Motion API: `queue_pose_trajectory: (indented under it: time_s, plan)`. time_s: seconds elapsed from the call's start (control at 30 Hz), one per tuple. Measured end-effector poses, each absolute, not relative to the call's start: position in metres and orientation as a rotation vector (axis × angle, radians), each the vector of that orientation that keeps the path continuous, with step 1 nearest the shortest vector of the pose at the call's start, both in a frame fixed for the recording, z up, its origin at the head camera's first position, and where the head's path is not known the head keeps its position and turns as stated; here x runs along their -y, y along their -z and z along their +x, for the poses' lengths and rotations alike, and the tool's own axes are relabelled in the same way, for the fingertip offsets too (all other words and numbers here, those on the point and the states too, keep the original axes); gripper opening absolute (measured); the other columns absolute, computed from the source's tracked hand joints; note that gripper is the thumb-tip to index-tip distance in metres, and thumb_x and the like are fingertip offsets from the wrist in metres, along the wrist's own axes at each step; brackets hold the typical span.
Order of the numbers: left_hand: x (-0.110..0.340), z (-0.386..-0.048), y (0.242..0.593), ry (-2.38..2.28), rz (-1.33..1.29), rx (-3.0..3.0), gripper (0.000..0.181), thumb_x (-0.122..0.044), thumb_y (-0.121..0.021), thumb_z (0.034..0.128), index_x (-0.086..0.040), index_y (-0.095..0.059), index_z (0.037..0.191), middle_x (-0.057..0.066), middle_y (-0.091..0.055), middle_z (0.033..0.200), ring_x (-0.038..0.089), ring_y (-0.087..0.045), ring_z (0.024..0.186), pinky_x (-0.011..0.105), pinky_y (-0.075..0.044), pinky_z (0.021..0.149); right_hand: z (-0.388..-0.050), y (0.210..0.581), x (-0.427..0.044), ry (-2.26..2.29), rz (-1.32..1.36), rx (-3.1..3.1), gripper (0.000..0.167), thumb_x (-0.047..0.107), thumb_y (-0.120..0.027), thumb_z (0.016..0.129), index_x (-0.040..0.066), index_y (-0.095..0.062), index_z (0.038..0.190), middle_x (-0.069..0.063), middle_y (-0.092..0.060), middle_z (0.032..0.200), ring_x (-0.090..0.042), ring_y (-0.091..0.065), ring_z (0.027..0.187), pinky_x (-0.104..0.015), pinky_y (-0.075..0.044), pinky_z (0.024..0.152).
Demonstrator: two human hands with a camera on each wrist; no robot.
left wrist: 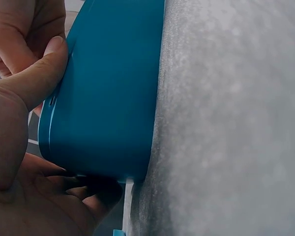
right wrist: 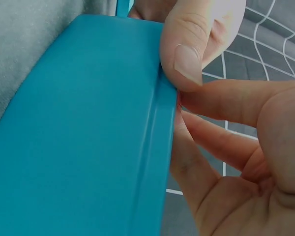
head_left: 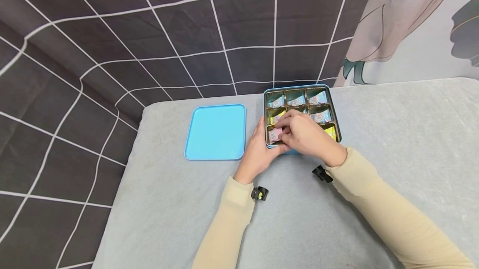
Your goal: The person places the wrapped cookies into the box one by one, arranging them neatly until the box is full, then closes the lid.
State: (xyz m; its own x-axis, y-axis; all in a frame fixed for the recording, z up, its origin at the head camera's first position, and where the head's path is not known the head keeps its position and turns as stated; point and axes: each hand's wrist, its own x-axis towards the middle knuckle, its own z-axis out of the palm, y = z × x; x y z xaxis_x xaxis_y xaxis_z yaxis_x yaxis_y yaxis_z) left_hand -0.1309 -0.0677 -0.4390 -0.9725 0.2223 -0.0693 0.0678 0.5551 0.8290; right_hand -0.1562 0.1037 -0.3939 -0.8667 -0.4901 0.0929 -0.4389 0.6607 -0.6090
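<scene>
A blue square box (head_left: 334,109) holds a dark tray split into compartments with small wrapped sweets. My left hand (head_left: 259,149) grips its front left corner, thumb on the front rim and fingers along the left side; the left wrist view shows this thumb against the blue wall (left wrist: 108,98). Inside the front left compartment, the fingertips of my right hand (head_left: 304,134) pinch a pink-wrapped sweet (head_left: 274,135). A yellow-wrapped sweet (head_left: 276,118) lies just behind it. The right hand hides the middle of the tray. In the right wrist view the box wall (right wrist: 83,128) mostly hides the sweet.
Left of the box lies a light blue square lid (head_left: 216,132), flat on the grey cloth-covered table (head_left: 157,202). Blue-wrapped sweets (head_left: 318,98) fill the back compartments, and another yellow one (head_left: 331,132) sits front right. A dark grid-patterned curtain (head_left: 239,28) hangs behind.
</scene>
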Motion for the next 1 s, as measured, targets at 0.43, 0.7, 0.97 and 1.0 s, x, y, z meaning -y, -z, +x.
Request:
queue_pose_trajectory:
  time_s: [0.43,0.7,0.97,1.0]
  plan:
    - [0.0675,-0.1303,0.4391,-1.37,0.24,-2.633,0.113,-0.046,-0.08,0.0847,-0.003,-0.008,0.161,0.018,-0.018,0.165,0.03,-0.025,0.149,0.045,-0.029,0.118,-0.1562,0.3932,-0.0992,0.961,-0.754,-2.834,0.02,-0.003,-0.067,0.086,-0.004,-0.076,0.104,-0.012,-0.072,0.1,-0.019,-0.066,0.08,-0.035,-0.055,0.07]
    - [0.0667,-0.1316,0.4396,-1.372,0.244,-2.635,0.112,-0.042,-0.081,0.0847,-0.003,-0.01,0.161,0.018,-0.02,0.165,0.03,-0.028,0.148,0.045,-0.03,0.117,-0.1574,0.3983,-0.0981,0.95,-0.849,-2.915,0.019,-0.008,-0.064,0.083,-0.005,-0.077,0.096,-0.013,-0.073,0.096,-0.022,-0.065,0.077,-0.036,-0.054,0.068]
    - [0.0674,-0.1311,0.4401,-1.369,0.244,-2.635,0.113,-0.045,-0.081,0.0847,-0.003,-0.009,0.161,0.017,-0.02,0.165,0.028,-0.027,0.148,0.045,-0.031,0.117,-0.1579,0.3995,-0.0975,0.916,-0.814,-2.934,0.015,-0.008,-0.064,0.083,-0.006,-0.075,0.092,-0.015,-0.071,0.095,-0.025,-0.066,0.078,-0.038,-0.055,0.068]
    - [0.0674,-0.1312,0.4402,-1.374,0.248,-2.636,0.113,-0.045,-0.081,0.0846,-0.004,-0.009,0.161,0.017,-0.02,0.165,0.028,-0.027,0.148,0.044,-0.031,0.117,-0.1582,0.3996,-0.0974,0.916,-0.805,-2.932,0.014,-0.008,-0.065,0.083,-0.005,-0.075,0.092,-0.014,-0.07,0.094,-0.025,-0.066,0.077,-0.037,-0.055,0.068]
